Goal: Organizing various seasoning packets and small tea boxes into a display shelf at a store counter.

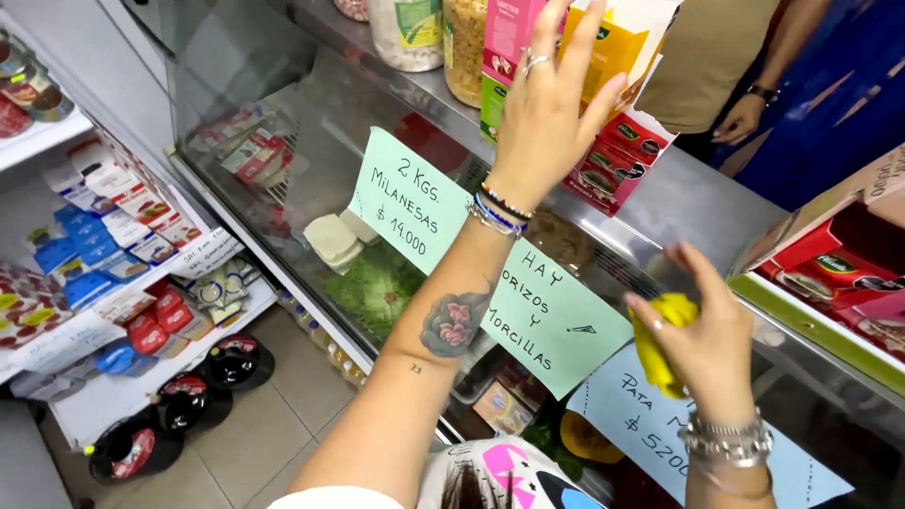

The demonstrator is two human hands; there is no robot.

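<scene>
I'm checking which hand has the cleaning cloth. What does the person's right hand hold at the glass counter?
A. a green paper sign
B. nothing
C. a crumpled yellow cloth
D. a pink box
C: the right hand is closed around a crumpled yellow cloth beside the top of the glass counter, while the left hand reaches up, fingers spread, to the boxes standing on it.

I have one view only, from the head camera, looking down and forward at close range over a glass display case [311, 198], tilted clockwise, I think; shelves [113, 283] run along the left edge.
</scene>
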